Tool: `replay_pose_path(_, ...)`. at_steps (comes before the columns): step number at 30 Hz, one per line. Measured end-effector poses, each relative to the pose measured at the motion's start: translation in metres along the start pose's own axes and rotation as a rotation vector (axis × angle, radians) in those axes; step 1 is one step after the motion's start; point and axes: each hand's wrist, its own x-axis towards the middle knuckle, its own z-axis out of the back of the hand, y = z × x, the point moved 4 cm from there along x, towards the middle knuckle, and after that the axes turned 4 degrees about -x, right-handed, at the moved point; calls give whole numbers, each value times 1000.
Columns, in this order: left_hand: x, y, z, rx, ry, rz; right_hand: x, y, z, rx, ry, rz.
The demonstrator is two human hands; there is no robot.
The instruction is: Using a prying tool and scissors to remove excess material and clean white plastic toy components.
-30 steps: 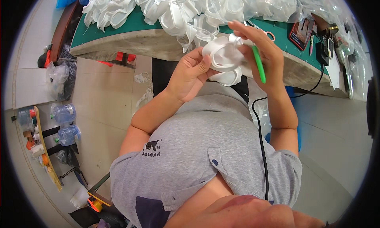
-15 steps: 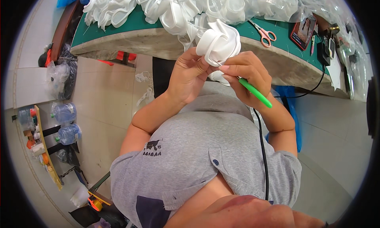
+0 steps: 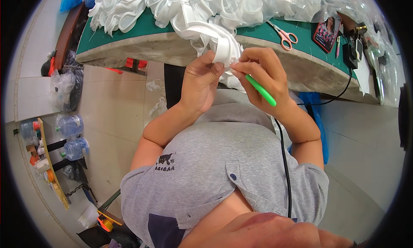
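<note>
Just off the table's near edge, my left hand (image 3: 200, 84) pinches a white, looped, band-like piece (image 3: 223, 50) between thumb and fingers. My right hand (image 3: 266, 76) is closed round a slim tool with a bright green handle (image 3: 261, 90). Its fingertips meet the white piece on the right side, and the tool's working end is hidden there. More white loops trail below and behind the held part, between both hands. Where the held piece ends and the neighbouring loops begin, I cannot tell.
Heaps of similar white loops (image 3: 116, 9), some in clear plastic bags (image 3: 297, 5), cover the back of the green-topped table (image 3: 142, 30). Pink-handled scissors (image 3: 286, 36), a phone (image 3: 327, 33) and a black adapter with a cable (image 3: 352, 54) lie to the right.
The white piece has turned and dropped from its upright, rosette-like pose, so its loops now stretch back toward the table. My right hand and the green-handled tool have shifted slightly left and up.
</note>
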Motion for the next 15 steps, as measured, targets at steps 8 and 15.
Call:
replay_pose_path(8,3,-8,-11,165,9,22,-6,-8,0,-41,34,104)
replay_pose_path(15,12,-13,-11,182,-28,230,-3,2,1,-240,173,372)
